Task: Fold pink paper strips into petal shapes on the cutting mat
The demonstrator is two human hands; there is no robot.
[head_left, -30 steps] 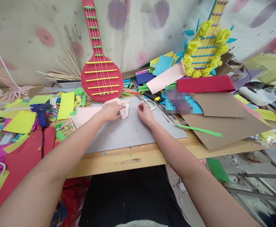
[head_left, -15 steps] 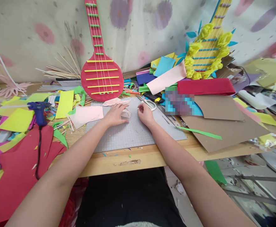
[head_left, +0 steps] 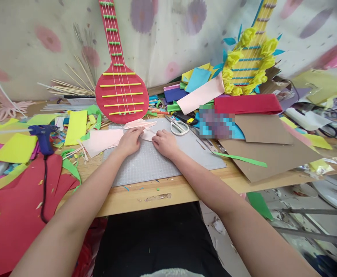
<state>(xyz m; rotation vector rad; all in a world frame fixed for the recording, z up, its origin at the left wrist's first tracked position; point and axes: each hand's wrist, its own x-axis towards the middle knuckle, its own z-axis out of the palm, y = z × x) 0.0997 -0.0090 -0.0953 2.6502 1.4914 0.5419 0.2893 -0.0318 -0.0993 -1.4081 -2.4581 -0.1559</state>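
A small pale pink paper piece lies between my hands, low over the grey cutting mat. My left hand has its fingers closed at the paper's left side. At its right edge, my right hand pinches the paper, the fingertips partly hidden. Just behind them is another pink paper strip. White-handled scissors rest on the mat to the right of my right hand. More pink paper sheets lie left of my left hand.
A red paper guitar stands behind the mat, with a yellow flower-trimmed one farther right. On the left, a blue glue gun stands among paper scraps. Brown cardboard and a green strip lie on the right.
My right hand has moved left from beside the scissors to the pink paper. My left hand has drawn back slightly left, and its spread fingers have closed on the paper.
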